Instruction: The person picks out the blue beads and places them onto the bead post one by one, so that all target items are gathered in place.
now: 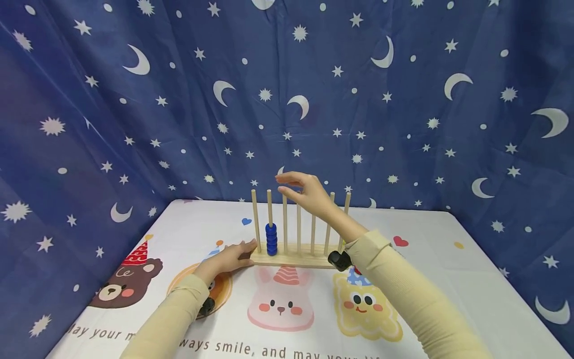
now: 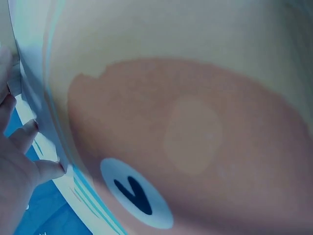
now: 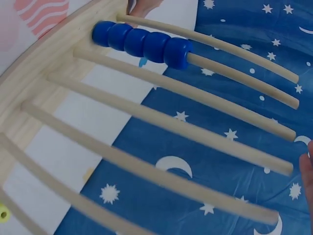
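Observation:
A wooden stand (image 1: 287, 260) with several upright rods stands on the table. Blue beads (image 1: 271, 240) are stacked on its second rod from the left; the right wrist view also shows these blue beads (image 3: 144, 45). My left hand (image 1: 229, 258) rests at the stand's left end, fingers relaxed and touching it; in the left wrist view this hand (image 2: 17, 171) is at the left edge. Above the rod tops hangs my right hand (image 1: 309, 193), thumb and fingers apart, with nothing visible between them. Only part of that hand (image 3: 307, 174) shows in the right wrist view.
A yellow bead (image 3: 4, 214) sits low by a rod, partly hidden by my right wrist in the head view. The table has a white printed cloth (image 1: 426, 259). Behind it hangs a dark blue curtain (image 1: 314, 159) with stars and moons.

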The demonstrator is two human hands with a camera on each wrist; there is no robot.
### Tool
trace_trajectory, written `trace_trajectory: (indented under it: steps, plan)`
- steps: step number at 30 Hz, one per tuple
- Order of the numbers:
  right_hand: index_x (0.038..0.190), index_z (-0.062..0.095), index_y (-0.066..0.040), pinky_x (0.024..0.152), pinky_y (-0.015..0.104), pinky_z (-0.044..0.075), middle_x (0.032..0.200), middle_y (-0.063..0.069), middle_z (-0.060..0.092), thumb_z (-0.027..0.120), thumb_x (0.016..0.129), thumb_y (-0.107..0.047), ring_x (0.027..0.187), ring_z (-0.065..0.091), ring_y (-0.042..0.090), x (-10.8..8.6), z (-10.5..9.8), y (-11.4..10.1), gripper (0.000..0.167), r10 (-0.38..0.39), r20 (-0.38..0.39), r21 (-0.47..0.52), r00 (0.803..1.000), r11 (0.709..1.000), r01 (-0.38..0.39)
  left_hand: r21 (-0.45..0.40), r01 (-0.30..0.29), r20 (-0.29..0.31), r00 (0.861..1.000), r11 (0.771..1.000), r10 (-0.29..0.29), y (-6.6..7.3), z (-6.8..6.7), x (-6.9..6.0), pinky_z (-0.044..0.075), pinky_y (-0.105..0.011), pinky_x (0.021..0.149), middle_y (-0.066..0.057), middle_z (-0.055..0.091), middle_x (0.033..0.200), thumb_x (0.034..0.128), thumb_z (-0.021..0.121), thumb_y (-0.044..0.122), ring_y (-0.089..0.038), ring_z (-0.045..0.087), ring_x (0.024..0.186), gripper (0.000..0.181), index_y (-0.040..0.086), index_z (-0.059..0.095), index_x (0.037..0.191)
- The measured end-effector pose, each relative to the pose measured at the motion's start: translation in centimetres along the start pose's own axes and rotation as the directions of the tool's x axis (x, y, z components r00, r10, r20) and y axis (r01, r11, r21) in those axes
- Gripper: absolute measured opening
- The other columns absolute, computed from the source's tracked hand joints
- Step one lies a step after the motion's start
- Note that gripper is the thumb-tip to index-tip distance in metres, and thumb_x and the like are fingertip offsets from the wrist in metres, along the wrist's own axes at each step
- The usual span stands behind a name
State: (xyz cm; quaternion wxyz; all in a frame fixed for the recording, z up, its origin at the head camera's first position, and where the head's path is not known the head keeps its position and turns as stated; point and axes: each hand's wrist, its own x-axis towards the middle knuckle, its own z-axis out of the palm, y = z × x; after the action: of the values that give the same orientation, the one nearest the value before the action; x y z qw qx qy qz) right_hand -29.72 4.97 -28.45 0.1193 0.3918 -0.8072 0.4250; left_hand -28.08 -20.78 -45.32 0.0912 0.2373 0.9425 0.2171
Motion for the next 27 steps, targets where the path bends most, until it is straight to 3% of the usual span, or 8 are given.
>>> trace_trajectory:
  steps: [8,20,23,27]
  plan:
    - [0.119,0.061,0.001,0.097,0.039,0.049,0.119,0.017,0.065,0.062,0.09,-0.007,0.111,0.062,0.03,-2.6,-2.6,-0.1,0.03,-0.023,-0.063,0.031,0.998,0.999,0.025,0.014,-0.017,0.001,1.0,1.0,0.017,0.0,-0.4,0.1,0.023,-0.071,0.103,-0.021,0.035,0.148,0.0926,0.059,0.023,-0.051,0.031,0.133,0.059,0.0,0.038,0.142]
    - [0.113,0.064,0.0,0.086,0.009,0.046,0.113,0.017,0.067,0.062,0.089,-0.004,0.102,0.064,0.026,-8.2,-6.3,1.8,0.024,0.029,-0.113,-0.056,0.993,0.998,-0.036,-0.008,-0.004,0.023,1.0,1.0,0.004,0.1,-0.2,0.1,0.017,-0.074,0.103,-0.019,0.032,0.15,0.0928,0.059,0.023,-0.05,0.027,0.136,0.06,0.001,0.036,0.143]
    - [0.112,0.065,-0.001,0.086,0.013,0.049,0.112,0.015,0.068,0.063,0.089,-0.006,0.1,0.064,0.027,-9.8,-6.6,3.2,0.024,0.08,-0.099,-0.101,0.992,0.991,-0.09,-0.007,-0.005,0.02,1.0,1.0,0.006,0.0,0.0,0.0,0.017,-0.075,0.102,-0.02,0.032,0.15,0.0929,0.058,0.024,-0.051,0.026,0.135,0.06,0.0,0.035,0.143]
    - [0.11,0.066,-0.001,0.09,0.035,0.053,0.111,0.015,0.069,0.063,0.089,-0.006,0.1,0.064,0.029,-11.9,-6.8,5.2,0.022,0.148,-0.07,-0.131,0.986,0.979,-0.157,-0.011,-0.009,0.016,1.0,1.0,0.009,-0.2,0.2,-0.1,0.017,-0.075,0.102,-0.02,0.032,0.149,0.0928,0.058,0.024,-0.051,0.027,0.135,0.06,0.0,0.035,0.143]
